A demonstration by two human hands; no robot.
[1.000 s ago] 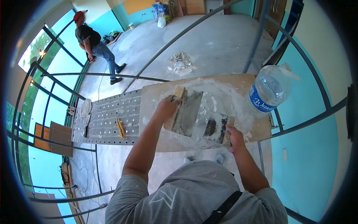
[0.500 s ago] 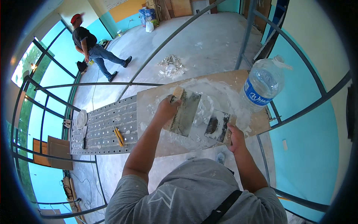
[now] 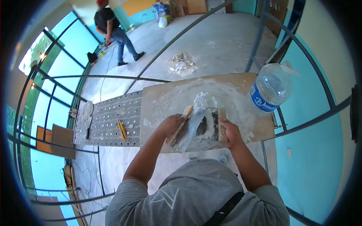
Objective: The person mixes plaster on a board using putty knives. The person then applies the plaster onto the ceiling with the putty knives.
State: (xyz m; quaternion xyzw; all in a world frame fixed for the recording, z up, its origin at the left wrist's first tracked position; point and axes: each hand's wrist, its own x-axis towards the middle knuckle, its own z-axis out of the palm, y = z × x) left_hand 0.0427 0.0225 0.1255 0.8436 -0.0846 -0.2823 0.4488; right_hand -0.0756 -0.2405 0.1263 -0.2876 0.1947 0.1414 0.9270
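Observation:
My left hand (image 3: 171, 124) grips a wide putty knife (image 3: 190, 130) by its wooden edge, its blade tilted up and smeared white. My right hand (image 3: 230, 132) holds a smaller blackened putty knife (image 3: 211, 130) by its wooden edge, the two blades meeting or overlapping. Beneath them is a board (image 3: 154, 103) coated with white compound, with a small heap (image 3: 200, 98) just beyond the blades. A large plastic water bottle (image 3: 270, 88) with a blue label stands at the board's right. A yellow utility knife (image 3: 121, 130) lies on the perforated metal plank (image 3: 105, 113) at left.
Metal scaffold bars (image 3: 169, 45) surround me. Beyond, a person (image 3: 113, 34) in a black shirt is on the floor near a debris pile (image 3: 182, 63). Bags (image 3: 161, 13) lean against the far wall. Cardboard sheets (image 3: 62, 142) stand at lower left, and a turquoise wall (image 3: 309, 169) is at right.
My left hand's wide knife has moved down and turned on edge onto the smaller knife; the smaller one has moved slightly up. A heap of compound now shows above them. The other person has stepped rightward, away.

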